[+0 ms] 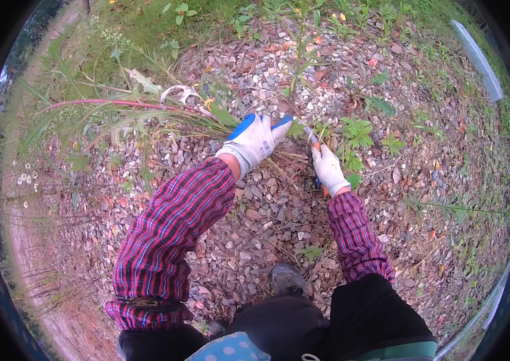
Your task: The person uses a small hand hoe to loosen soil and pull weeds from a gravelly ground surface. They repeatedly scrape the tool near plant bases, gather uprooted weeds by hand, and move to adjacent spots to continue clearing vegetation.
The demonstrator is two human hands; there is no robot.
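My left hand [255, 140], in a white work glove with blue coating, is closed around a bundle of pulled weeds [183, 117]. Their leafy tops, one with a thick reddish stem, fan out to the left, and pale stem ends show below the hand. To its right, my right hand [328, 169] wears a similar glove and grips the orange handle of a small metal-bladed hand tool [310, 134]. The blade points up and left among low plants, so its exact shape is partly hidden. Green lobed-leaf weeds [356, 133] grow just beside the right hand.
Gravel [255, 225] mixed with dry leaves covers the ground. A tall green weed [299, 49] stands upright ahead of my hands, with grass [146, 22] beyond. My shoe [287, 279] is below. A pale curb-like strip [478, 61] lies at the far right, and a path [34, 270] at the left.
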